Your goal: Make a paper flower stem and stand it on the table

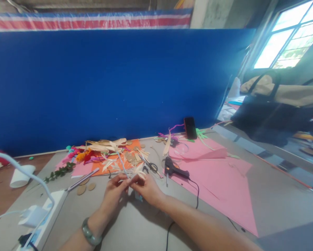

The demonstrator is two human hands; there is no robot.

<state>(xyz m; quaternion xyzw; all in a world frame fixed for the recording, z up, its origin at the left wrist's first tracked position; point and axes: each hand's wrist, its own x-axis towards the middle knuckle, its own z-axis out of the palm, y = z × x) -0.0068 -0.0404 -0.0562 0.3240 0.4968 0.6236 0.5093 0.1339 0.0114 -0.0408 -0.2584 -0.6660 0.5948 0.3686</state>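
Blue strand [122, 163], one, two pinching hands [112, 193] [149, 190]

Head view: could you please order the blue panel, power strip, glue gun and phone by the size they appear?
1. Blue panel
2. Power strip

Not ranked: glue gun and phone; the gun looks longer, but their areas look alike.

The pale strips [107, 146] look dry and papery — the pink paper [216, 184] matt, the bangle [89, 233] glossy
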